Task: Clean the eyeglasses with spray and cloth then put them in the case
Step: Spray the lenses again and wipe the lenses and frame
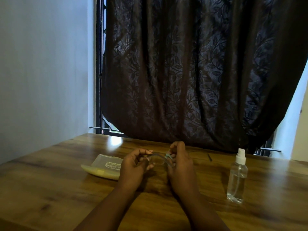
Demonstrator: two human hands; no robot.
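head view: both hands are raised just above the wooden counter (50,189), holding the eyeglasses (158,160) between them. the left hand (133,167) has its grip curled narrow, fingers and thumb pinching the frame's left side. the right hand (180,165) has its grip closed on the frame's right side, with a bit of pale blue cloth (168,156) pinched against it. the open case (105,166) lies on the counter just left of the left hand. the clear spray bottle (237,177) stands upright, well to the right of the hands, before a dark curtain (191,72)
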